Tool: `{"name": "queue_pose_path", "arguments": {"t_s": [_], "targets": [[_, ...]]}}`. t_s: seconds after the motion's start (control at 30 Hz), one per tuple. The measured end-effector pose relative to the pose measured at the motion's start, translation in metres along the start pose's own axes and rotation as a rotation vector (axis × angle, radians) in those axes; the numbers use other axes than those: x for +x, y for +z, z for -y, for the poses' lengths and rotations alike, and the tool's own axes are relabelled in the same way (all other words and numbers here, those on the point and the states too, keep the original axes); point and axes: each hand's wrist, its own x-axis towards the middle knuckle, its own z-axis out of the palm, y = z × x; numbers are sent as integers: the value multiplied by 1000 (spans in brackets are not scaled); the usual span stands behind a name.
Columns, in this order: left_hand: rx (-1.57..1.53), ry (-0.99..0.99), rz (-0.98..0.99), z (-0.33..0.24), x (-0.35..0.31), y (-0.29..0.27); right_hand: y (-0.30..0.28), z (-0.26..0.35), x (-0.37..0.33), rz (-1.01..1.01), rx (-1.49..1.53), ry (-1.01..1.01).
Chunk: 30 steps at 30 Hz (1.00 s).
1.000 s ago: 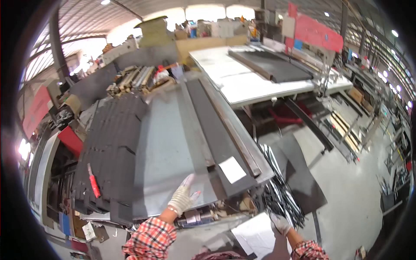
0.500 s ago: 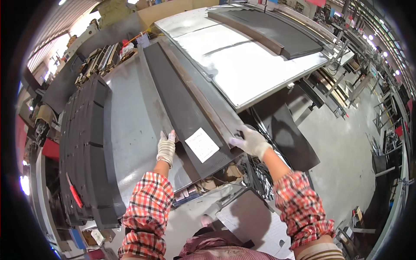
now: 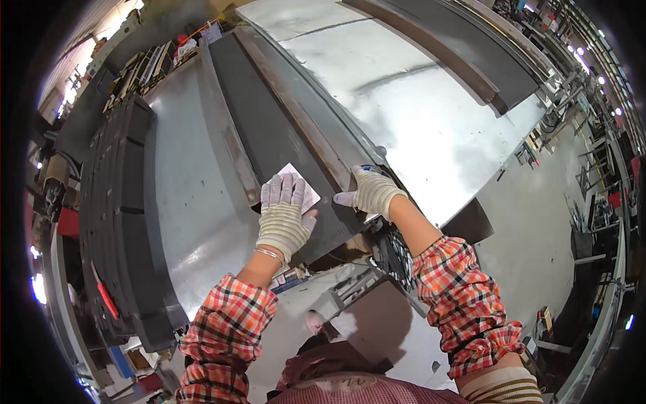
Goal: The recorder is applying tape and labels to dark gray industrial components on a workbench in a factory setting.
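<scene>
A long dark metal panel with raised brownish side flanges [image 3: 266, 118] lies lengthwise in front of me on a grey sheet-metal surface [image 3: 182, 155]. My left hand [image 3: 282, 215], in a pale striped glove, lies flat on its near end. Its fingers are stretched over a white paper sheet [image 3: 311, 198] and hide much of it. My right hand [image 3: 374, 192], gloved alike, grips the panel's right flange near the same end. The thumb is on the inner side, and the fingers curl over the outer side, partly out of sight.
A stack of dark folded panels [image 3: 111, 222] stands at left, with a red-handled tool [image 3: 106, 299] against it. To the right is a large shiny sheet [image 3: 431, 155] bearing another dark panel [image 3: 464, 47]. Metal strips [image 3: 397, 262] lie below my right hand.
My left hand has moved from the panel's left edge onto the white paper and flattened there. My right hand stays at the right flange. The view has shifted a little.
</scene>
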Motion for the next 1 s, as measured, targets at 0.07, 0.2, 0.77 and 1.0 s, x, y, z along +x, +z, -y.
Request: {"name": "queue_pose_path", "arguments": {"t_s": [0.07,0.2,0.77,1.0], "targets": [[-179,-37,-24,-7,5,-4,0,2,-1,10,-2,9],[-20,-146,-149,-2,39,20,-6,10,-1,44,8,-16],[38,-141,-52,-35,17,18,3,5,5,16,-8,35],[-70,-137,-23,-79,-23,6,-2,3,6,43,42,37]]}}
